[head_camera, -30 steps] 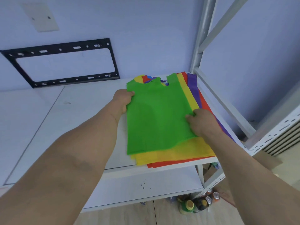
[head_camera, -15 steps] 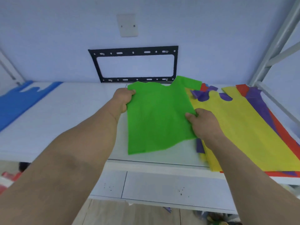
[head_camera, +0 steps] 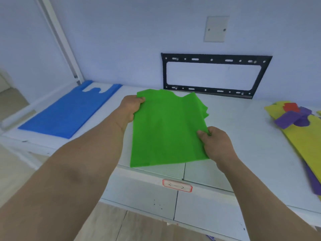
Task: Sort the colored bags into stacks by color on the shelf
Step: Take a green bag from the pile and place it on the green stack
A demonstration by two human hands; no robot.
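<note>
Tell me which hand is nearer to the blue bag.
Left. The left hand grips the green bag's upper left edge, right of the blue bag; the right hand grips its opposite edge, farther away.

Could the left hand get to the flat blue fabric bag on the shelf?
Probably not yet: the left hand grips the green fabric bag. The white shelf between it and the blue bag lies bare.

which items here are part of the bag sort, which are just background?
Job:
green bag, gripped by left hand and right hand
blue bag, flat on shelf
mixed pile of yellow, purple and red bags

Background:
black wall bracket
wall plate
shelf label
</note>
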